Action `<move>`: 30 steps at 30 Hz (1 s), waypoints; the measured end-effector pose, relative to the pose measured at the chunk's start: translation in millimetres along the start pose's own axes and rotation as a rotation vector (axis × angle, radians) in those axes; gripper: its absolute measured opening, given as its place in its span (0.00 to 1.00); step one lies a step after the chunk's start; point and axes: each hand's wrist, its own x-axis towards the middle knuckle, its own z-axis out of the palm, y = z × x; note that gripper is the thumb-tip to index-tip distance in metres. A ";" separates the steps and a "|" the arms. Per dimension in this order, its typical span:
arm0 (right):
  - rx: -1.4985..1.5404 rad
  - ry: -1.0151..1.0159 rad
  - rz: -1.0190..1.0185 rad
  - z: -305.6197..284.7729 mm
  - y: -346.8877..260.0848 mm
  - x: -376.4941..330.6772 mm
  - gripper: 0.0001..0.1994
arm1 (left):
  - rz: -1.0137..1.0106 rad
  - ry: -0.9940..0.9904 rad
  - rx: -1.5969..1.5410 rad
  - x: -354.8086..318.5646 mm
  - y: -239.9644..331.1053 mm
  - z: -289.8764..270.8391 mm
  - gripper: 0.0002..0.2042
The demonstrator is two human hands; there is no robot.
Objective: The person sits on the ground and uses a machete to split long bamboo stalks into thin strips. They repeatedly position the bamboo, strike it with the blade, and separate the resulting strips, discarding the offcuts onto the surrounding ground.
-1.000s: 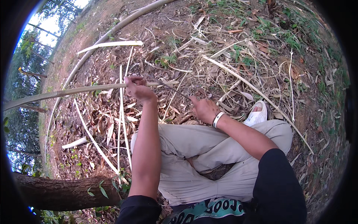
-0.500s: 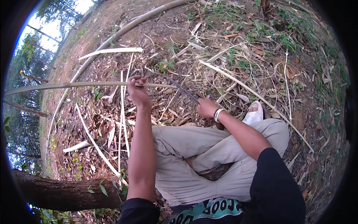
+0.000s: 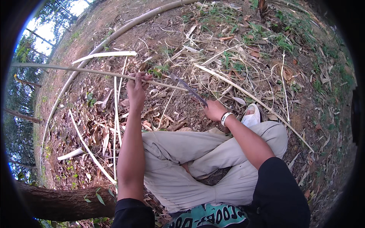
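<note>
My left hand point(image 3: 137, 86) is closed around a long, thin bamboo strip point(image 3: 99, 72), which runs from the far left edge across in front of me. Its right end comes up to the blade of a knife point(image 3: 188, 89). The knife's handle is hidden in my right hand point(image 3: 215, 110), whose fingers are wrapped round it. A white band circles my right wrist. The blade points up and to the left, crossing near the strip's tip; I cannot tell whether the two touch.
Pale split strips point(image 3: 116, 125) lie on the leaf-strewn ground at left, and another long strip point(image 3: 253, 97) slants at right. Thin curly shavings point(image 3: 235, 72) are heaped ahead. A long bamboo pole point(image 3: 110, 39) curves behind. A tree trunk point(image 3: 68, 203) lies at lower left.
The bamboo strip has tilted, its left end now higher and its right end lower. My left hand's fingers have shifted on it. The knife blade has turned slightly and shows more of its flat.
</note>
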 end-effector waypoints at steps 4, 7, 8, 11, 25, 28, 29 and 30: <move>-0.071 0.053 -0.069 -9.1 -27.1 -17.2 0.17 | 0.041 0.038 0.064 5.8 -10.2 0.0 0.15; -0.037 0.171 -0.312 -4.8 -43.7 -37.7 0.14 | 0.068 0.083 0.243 1.7 -3.1 5.8 0.15; -0.022 0.169 -0.340 -5.5 -49.2 -43.4 0.14 | 0.084 0.092 0.216 -0.1 -2.5 6.7 0.15; -0.005 0.171 -0.304 -6.3 -46.5 -40.9 0.15 | 0.132 0.128 0.117 -2.6 -4.8 8.1 0.14; -0.125 0.082 -0.178 9.3 -38.2 -8.6 0.18 | 0.165 0.126 0.090 4.0 -25.0 -6.8 0.14; -0.235 -0.018 -0.033 6.5 2.5 20.1 0.15 | 0.080 0.093 0.205 5.5 -18.4 -3.3 0.13; -0.197 -0.022 -0.007 5.2 -3.2 20.7 0.12 | 0.057 0.093 0.167 1.3 -17.0 -5.2 0.13; -0.073 -0.077 0.023 2.3 -7.9 21.7 0.12 | 0.035 0.092 0.128 -1.0 -14.5 -7.5 0.13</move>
